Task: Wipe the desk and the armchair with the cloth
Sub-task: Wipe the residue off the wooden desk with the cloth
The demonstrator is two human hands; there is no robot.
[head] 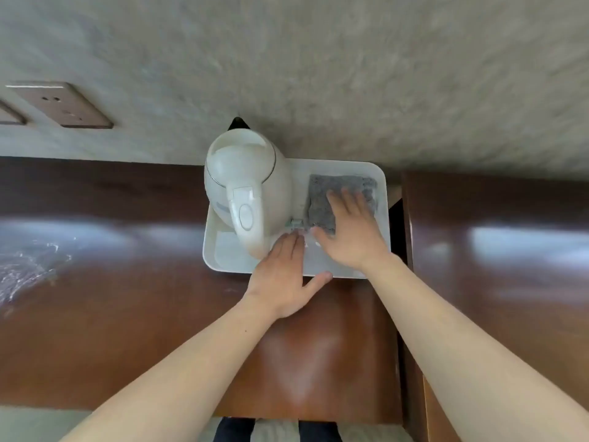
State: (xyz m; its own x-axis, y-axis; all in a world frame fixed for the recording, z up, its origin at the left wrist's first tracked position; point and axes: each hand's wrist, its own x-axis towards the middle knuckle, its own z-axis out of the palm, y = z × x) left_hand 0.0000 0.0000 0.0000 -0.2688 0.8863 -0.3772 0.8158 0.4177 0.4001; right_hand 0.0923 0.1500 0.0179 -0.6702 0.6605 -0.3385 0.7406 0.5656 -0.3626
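A grey cloth [322, 199] lies flat in the right half of a white tray [384, 199] on the glossy brown desk [127, 282]. My right hand [350, 231] lies on the cloth with straight fingers pressing it down. My left hand [283, 279] rests flat across the tray's front edge, fingers straight, its fingertips near the base of a white electric kettle [245, 183]. The kettle stands in the tray's left half, handle toward me.
The tray sits against a grey textured wall [350, 74]. Brown wall sockets [63, 105] are at the upper left. A gap [396, 224] separates the desk from another brown surface [497, 250] on the right. Crinkled clear plastic [25, 266] lies at the desk's left.
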